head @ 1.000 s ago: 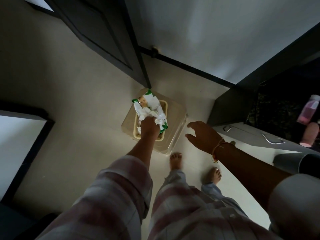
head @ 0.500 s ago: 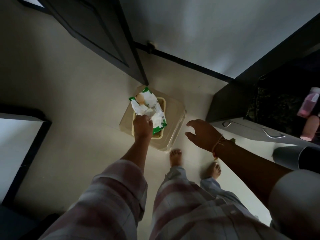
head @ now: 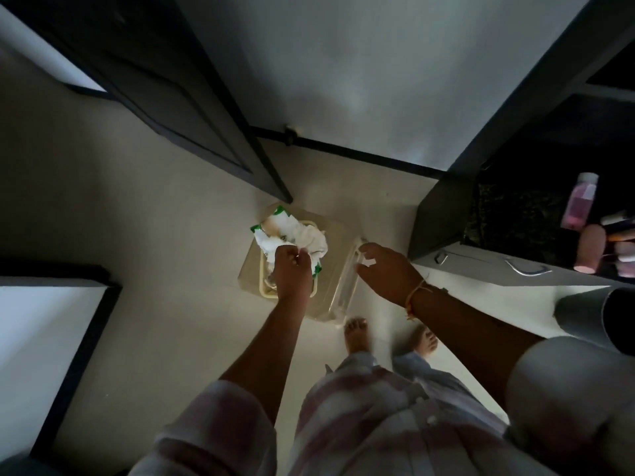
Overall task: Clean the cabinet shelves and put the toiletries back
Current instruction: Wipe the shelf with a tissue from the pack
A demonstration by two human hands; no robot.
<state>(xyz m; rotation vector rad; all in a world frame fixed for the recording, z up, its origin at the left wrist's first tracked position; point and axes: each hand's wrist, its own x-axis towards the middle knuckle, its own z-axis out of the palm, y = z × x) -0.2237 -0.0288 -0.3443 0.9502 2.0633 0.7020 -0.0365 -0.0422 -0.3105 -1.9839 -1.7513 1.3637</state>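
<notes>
The room was dim and the picture underexposed, with muted colours. Soft light fell on the pale wall at the top, brightest of all, and on a pale panel at the left. The cabinet interior sank into near black. Straight edges bowed toward the corners from the wide lens. The striped sleeve at the bottom was soft and out of focus, and the bare feet slightly blurred.

A white wipes packet with green edges, crumpled together with a bunched white wipe, hangs over the open top of a beige bin on the pale floor. On the dark cabinet shelf at right stand a pink bottle with a white cap (upright) and several smaller pink toiletries, close together.
</notes>
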